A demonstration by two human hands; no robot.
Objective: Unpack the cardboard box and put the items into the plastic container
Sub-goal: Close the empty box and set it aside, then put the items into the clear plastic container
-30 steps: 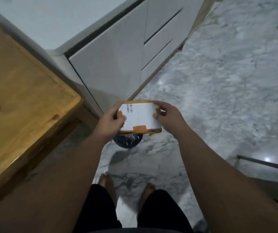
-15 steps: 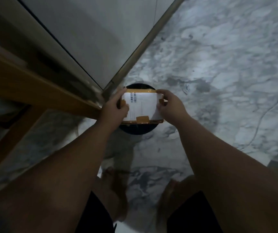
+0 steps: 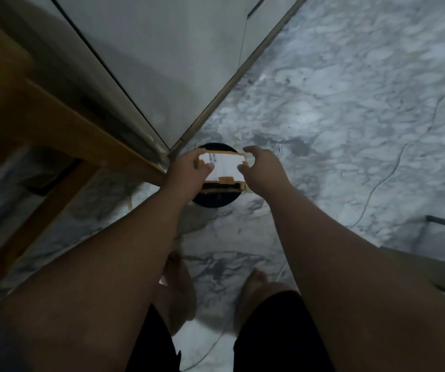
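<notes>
Marble floor (image 3: 350, 116) underfoot; at 12 o'clock the left hand (image 3: 189, 170) grips the closed cardboard box (image 3: 225, 165), the right hand (image 3: 264, 170) has an unclear hold, and prying a flap open likely comes next.

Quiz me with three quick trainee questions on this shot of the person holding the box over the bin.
1. True or false: the cardboard box is held above the black bin.
2. Which hand is at the box's end nearer the wooden table? A) left hand B) right hand
3. Fill in: the floor has a grey-and-white ____ pattern.
Key: 1 true; 2 A; 3 marble.
</notes>
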